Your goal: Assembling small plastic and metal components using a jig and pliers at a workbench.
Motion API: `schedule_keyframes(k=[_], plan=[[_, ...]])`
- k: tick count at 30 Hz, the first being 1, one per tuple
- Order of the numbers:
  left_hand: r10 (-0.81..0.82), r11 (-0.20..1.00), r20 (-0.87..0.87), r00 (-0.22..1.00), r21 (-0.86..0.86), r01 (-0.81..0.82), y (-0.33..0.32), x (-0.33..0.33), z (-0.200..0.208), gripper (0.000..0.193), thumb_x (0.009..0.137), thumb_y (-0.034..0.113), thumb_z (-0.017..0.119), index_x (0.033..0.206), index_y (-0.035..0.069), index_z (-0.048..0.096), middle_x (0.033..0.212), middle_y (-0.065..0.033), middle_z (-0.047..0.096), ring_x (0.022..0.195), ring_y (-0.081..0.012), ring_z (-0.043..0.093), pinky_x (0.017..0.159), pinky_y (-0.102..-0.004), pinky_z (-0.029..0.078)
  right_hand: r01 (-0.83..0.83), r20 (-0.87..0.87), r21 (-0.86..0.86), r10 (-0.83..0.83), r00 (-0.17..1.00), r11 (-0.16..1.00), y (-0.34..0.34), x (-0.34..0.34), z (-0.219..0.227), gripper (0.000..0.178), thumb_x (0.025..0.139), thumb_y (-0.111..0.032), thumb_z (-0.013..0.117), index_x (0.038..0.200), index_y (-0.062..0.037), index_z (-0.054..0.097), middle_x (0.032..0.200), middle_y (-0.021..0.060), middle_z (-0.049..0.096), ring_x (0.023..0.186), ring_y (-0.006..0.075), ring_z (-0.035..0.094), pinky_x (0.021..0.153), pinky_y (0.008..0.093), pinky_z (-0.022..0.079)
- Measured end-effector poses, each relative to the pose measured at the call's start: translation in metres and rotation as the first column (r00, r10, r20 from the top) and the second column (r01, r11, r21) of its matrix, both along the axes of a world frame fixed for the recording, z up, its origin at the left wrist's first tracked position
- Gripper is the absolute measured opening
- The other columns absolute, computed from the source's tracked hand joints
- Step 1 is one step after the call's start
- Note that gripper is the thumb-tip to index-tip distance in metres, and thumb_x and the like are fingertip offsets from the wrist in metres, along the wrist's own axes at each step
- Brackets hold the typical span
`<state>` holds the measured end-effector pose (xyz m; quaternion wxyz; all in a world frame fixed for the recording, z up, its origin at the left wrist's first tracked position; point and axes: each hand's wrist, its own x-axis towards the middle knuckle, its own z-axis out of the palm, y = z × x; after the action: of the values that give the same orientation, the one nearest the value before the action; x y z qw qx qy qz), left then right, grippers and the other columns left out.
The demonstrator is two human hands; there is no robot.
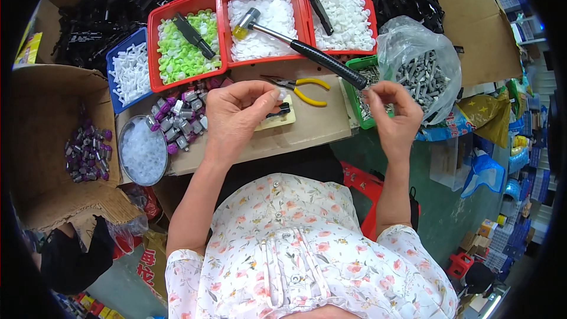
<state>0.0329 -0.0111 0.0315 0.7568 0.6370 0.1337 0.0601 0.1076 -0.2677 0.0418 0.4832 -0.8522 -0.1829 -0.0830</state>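
My left hand [231, 112] is closed in a pinch, with a small white plastic piece [280, 95] showing at the fingertips. It is held by the cream block [282, 119], which carries a black part [284, 108]. My right hand [397, 115] is beside the green tray [364, 119] of small metal pins, thumb and forefinger pressed together. Whatever they hold, if anything, is too small to make out. Behind the block lie pliers [311, 93] with yellow handles. A hammer [277, 33] rests across the red trays, its black grip reaching toward my right hand.
Red trays [223, 20] hold green and white plastic pieces. A blue tray [110, 77] has white pins. Purple-and-grey parts [180, 119] lie beside a round dish [142, 150] of clear pieces. A cardboard box [59, 94] stands left; a plastic bag [407, 32] of grey parts sits right.
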Motion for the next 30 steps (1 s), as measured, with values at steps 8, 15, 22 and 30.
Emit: schedule_keyframes(k=[8,15,22,30], plan=[[0.094,0.988,0.019,0.995,-0.124,-0.091,-0.010,-0.016,-0.008,0.013,0.090,0.008,0.072,0.096,-0.003,0.074,0.084,-0.0071,0.074,0.073,-0.0111,0.071,0.059,-0.0203,0.047,-0.376,0.216,0.078,0.352,0.911,0.923,0.081,-0.029,0.002,0.016,0.081,0.012,0.067,0.095,0.0034,0.066,0.096,0.0138,0.074,0.088,0.0216,0.072,0.079,0.0306,0.056],[0.117,0.986,0.040,0.992,-0.122,-0.111,-0.007,-0.025,-0.010,0.012,0.090,0.004,0.071,0.097,-0.005,0.073,0.086,-0.0082,0.074,0.076,-0.0123,0.071,0.069,-0.0221,0.056,-0.391,0.348,-0.080,0.393,0.851,0.917,0.092,-0.033,-0.001,0.021,0.077,0.011,0.071,0.094,0.0001,0.067,0.095,0.0140,0.074,0.088,0.0262,0.073,0.077,0.0323,0.056],[0.128,0.990,0.022,0.992,-0.066,-0.126,-0.009,-0.025,-0.008,0.011,0.089,0.001,0.071,0.098,-0.006,0.073,0.087,-0.0099,0.074,0.076,-0.0128,0.071,0.070,-0.0232,0.058,-0.331,0.416,-0.106,0.344,0.842,0.938,0.093,-0.036,-0.006,0.023,0.076,0.010,0.073,0.095,-0.0004,0.067,0.098,0.0135,0.073,0.087,0.0263,0.072,0.075,0.0324,0.056],[0.062,0.975,0.020,0.998,-0.215,-0.057,-0.013,-0.024,-0.001,0.017,0.092,0.007,0.071,0.104,-0.004,0.072,0.090,-0.0094,0.074,0.074,-0.0150,0.073,0.063,-0.0221,0.055,-0.374,0.201,0.086,0.352,0.914,0.923,0.085,-0.029,-0.006,0.017,0.081,0.008,0.071,0.096,0.0035,0.066,0.098,0.0141,0.072,0.088,0.0218,0.070,0.080,0.0311,0.055]])
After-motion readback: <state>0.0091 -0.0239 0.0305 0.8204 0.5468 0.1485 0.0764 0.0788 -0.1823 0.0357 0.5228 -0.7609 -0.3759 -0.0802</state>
